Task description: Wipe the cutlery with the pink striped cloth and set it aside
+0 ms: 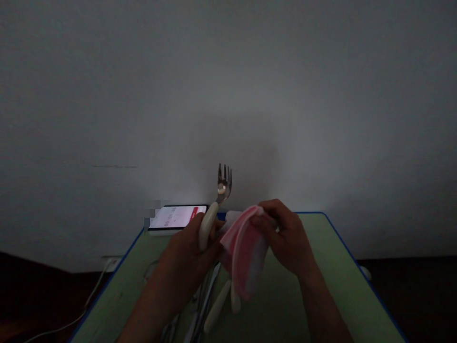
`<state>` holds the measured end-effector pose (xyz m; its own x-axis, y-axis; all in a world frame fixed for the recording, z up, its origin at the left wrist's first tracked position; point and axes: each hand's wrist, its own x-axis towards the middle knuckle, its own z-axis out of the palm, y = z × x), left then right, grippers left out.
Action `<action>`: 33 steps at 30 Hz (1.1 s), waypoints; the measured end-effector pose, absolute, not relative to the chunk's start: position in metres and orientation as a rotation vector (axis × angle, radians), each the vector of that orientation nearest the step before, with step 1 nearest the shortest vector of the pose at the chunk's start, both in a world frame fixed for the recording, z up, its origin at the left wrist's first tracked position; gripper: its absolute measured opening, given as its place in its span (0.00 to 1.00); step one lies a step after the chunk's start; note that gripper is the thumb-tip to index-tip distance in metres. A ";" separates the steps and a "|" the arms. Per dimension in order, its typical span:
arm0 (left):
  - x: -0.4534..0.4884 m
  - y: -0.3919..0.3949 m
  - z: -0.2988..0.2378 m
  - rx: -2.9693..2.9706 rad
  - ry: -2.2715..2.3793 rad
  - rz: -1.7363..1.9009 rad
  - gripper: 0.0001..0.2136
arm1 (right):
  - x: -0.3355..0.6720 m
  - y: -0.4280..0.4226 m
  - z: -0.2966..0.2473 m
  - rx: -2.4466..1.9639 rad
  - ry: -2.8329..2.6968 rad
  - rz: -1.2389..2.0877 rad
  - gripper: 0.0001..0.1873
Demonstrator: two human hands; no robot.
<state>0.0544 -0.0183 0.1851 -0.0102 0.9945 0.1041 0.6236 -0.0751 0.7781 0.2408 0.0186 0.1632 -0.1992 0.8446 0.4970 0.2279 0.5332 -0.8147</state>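
Observation:
My left hand [189, 252] is closed around the pale, thick handle of a fork [209, 226]. The fork stands tilted, its metal tines pointing up toward the wall. My right hand [285, 233] pinches a pink and white cloth [246, 247] by its upper edge, and the cloth hangs in folds between my hands. The cloth's left edge meets the fingers of my left hand; whether they also hold it is hidden. Below, more cutlery [203, 300] lies on the table, including pale handles [218, 305], partly covered by my left hand and the cloth.
The small green table [342, 290] has a blue edge and stands against a grey wall [228, 85]. A lit phone [178, 216] lies at its back left corner. A white cable [87, 302] runs down on the left from a socket strip [113, 263].

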 end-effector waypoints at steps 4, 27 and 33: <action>0.055 -0.022 0.188 1.739 1.550 0.950 0.09 | 0.224 0.019 0.160 -0.900 -1.705 0.668 0.07; 0.052 -0.026 0.196 1.811 1.522 0.772 0.09 | 0.242 0.026 0.157 -0.956 -1.731 1.333 0.16; 0.050 -0.026 0.188 1.876 1.593 0.679 0.11 | 0.242 0.028 0.158 -0.975 -1.504 1.357 0.20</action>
